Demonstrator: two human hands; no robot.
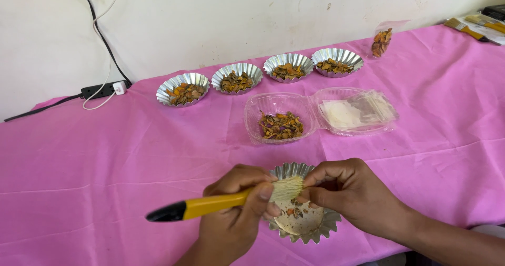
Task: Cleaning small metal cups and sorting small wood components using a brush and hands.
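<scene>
Left hand (234,208) fingers are gripping a yellow-handled brush (221,203), while right hand (344,192) fingertips are pinching its bristles directly above a fluted foil cup (315,232).

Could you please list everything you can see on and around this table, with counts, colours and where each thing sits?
Foil cups with dried pieces: four, silver, orange-brown contents, row at the back.
Foil cup: one, silver, few bits inside, under the hands.
Clamshell box: one, clear, open, dried pieces in its left half, small clear bags in the right.
Small bag: one, clear, orange pieces, against the wall.
Tablecloth: one, pink.
Power strip: one, black, left by the wall.
Brush: one, yellow and black handle, pale bristles.
Left hand: grips the brush handle.
Right hand: fingers at the bristles.
</scene>
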